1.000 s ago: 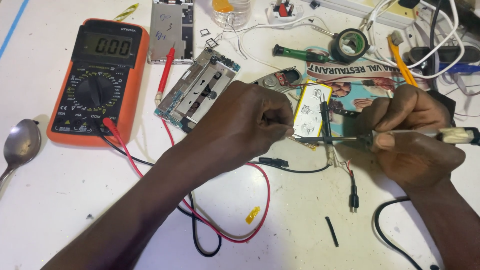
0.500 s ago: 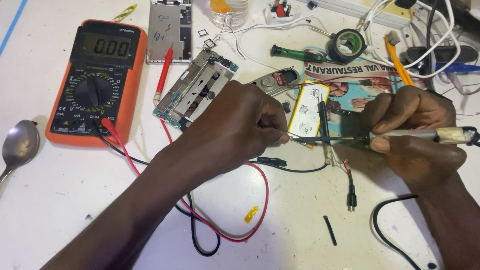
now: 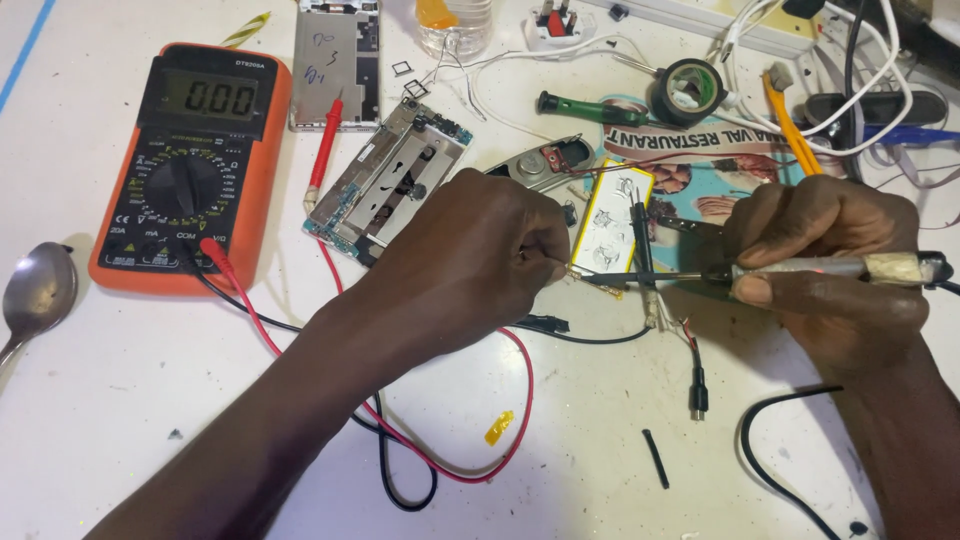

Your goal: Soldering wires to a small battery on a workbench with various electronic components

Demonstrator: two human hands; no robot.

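The flat battery pack (image 3: 612,222) with its yellow edge lies on the white surface (image 3: 120,400) between my hands. My left hand (image 3: 470,262) pinches a thin wire (image 3: 590,280) at the pack's lower end, and my right hand (image 3: 830,270) is closed round a soldering iron (image 3: 790,270), tip at that wire. An orange multimeter (image 3: 190,160) sits well to the left, its red lead (image 3: 420,440) looping under my left arm.
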